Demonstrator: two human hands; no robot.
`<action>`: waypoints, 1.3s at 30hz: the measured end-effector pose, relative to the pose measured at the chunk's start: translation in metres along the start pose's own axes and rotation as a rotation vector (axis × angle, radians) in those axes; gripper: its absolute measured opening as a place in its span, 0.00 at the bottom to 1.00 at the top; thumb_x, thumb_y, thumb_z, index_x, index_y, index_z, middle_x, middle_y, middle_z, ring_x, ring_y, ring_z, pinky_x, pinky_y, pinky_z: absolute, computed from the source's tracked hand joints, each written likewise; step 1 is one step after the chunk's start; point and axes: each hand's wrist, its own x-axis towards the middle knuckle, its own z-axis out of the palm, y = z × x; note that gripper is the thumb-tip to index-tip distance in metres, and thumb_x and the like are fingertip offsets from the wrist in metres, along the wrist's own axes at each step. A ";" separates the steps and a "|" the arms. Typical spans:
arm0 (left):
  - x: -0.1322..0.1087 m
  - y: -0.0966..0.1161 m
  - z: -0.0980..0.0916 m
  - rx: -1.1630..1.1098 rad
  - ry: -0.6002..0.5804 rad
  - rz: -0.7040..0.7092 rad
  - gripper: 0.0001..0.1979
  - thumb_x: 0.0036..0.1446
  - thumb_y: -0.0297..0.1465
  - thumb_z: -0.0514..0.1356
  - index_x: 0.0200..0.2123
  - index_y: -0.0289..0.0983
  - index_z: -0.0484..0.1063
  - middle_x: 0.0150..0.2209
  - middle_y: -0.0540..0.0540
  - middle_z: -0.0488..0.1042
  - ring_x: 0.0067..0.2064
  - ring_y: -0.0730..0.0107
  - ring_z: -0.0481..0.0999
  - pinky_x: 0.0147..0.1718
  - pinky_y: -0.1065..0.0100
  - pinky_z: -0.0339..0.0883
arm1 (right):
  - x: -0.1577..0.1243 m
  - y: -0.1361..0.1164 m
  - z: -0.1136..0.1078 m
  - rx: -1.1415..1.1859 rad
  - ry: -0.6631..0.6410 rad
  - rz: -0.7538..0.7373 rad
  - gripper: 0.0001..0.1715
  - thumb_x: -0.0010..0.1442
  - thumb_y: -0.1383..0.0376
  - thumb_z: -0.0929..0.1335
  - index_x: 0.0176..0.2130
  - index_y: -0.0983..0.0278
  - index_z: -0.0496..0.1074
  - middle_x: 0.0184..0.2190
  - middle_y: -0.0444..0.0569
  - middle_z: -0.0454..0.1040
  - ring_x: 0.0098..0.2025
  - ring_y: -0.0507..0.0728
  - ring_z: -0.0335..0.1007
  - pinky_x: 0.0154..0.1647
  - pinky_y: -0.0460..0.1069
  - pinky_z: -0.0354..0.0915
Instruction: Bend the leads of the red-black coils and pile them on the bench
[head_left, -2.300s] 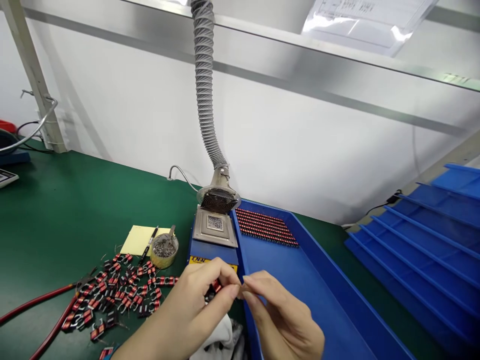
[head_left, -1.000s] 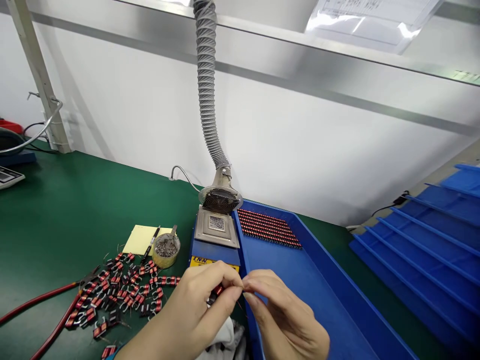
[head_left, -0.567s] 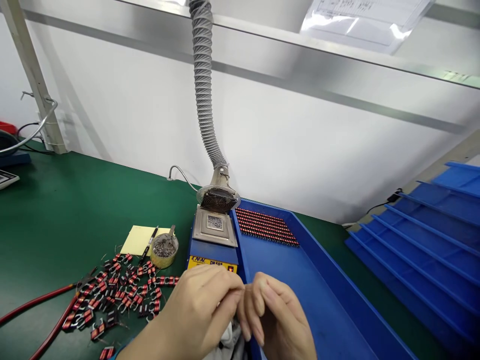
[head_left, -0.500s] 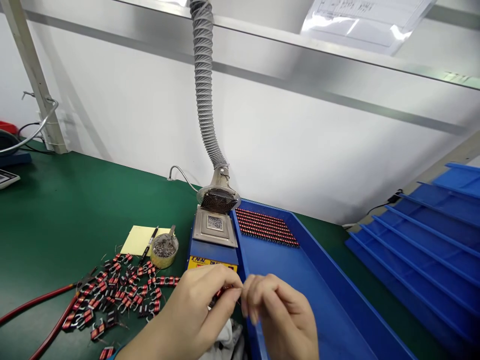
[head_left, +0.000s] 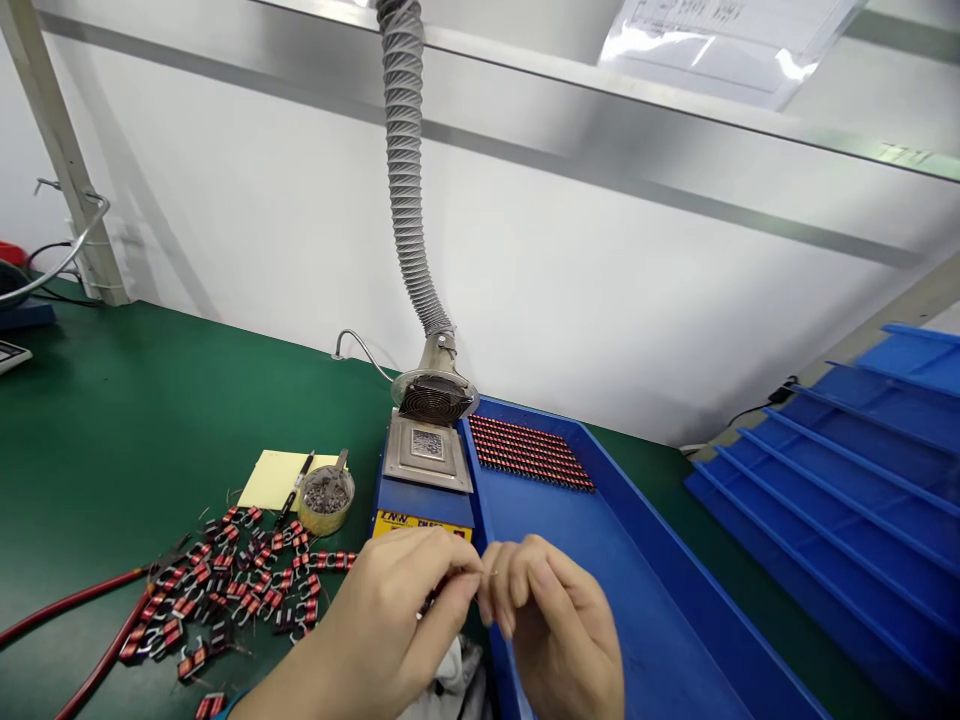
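Note:
My left hand (head_left: 409, 610) is closed in a pinch around a small red-and-black coil, mostly hidden behind the fingers. Close beside it, my right hand (head_left: 559, 620) has its fingers curled together, fingertips almost meeting those of the left. A fine wire-like glint shows at the right fingertips, too small to make out surely. Left of the hands lies a loose heap of red-and-black coils (head_left: 225, 580) with bent wire leads. Just beyond the hands stands a solder pot (head_left: 427, 500) with a blue body and a square metal top.
A blue tray (head_left: 645, 570) on the right holds neat rows of coils (head_left: 529, 452). A round tub (head_left: 326, 500) of grey bits, a pen (head_left: 295, 490) and yellow paper (head_left: 262, 478) lie left. Red-handled cutters (head_left: 82, 600) touch the heap. A ribbed duct (head_left: 405, 170) hangs above the pot.
My right hand has shifted slightly left and turned a little at the left fingertips. The left hand keeps its pinch, and the view has moved slightly.

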 end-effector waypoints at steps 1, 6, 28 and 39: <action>0.001 0.002 -0.002 -0.071 -0.013 -0.065 0.09 0.65 0.25 0.51 0.33 0.38 0.67 0.26 0.53 0.71 0.27 0.75 0.70 0.28 0.76 0.62 | 0.001 0.000 -0.002 -0.113 0.025 -0.103 0.14 0.65 0.63 0.67 0.28 0.62 0.72 0.20 0.44 0.70 0.25 0.52 0.68 0.29 0.46 0.66; 0.003 0.004 -0.003 -0.162 -0.061 -0.192 0.08 0.65 0.27 0.52 0.33 0.38 0.68 0.28 0.53 0.71 0.29 0.75 0.71 0.30 0.77 0.64 | 0.000 0.000 -0.005 -0.513 -0.026 -0.461 0.19 0.59 0.78 0.68 0.44 0.57 0.76 0.33 0.47 0.79 0.36 0.57 0.75 0.37 0.49 0.70; 0.007 0.001 -0.002 -0.675 -0.186 -0.498 0.08 0.63 0.32 0.54 0.30 0.38 0.65 0.28 0.54 0.60 0.30 0.73 0.59 0.31 0.72 0.55 | 0.001 -0.001 -0.006 -0.306 -0.075 -0.289 0.12 0.62 0.72 0.69 0.41 0.56 0.77 0.33 0.46 0.80 0.37 0.57 0.77 0.39 0.50 0.72; 0.004 0.004 -0.008 -0.494 -0.188 -0.468 0.09 0.64 0.32 0.54 0.30 0.39 0.67 0.30 0.53 0.66 0.33 0.72 0.64 0.34 0.72 0.58 | 0.001 -0.009 -0.017 -0.253 0.273 -0.212 0.12 0.64 0.65 0.68 0.28 0.61 0.72 0.22 0.44 0.70 0.28 0.52 0.69 0.30 0.45 0.66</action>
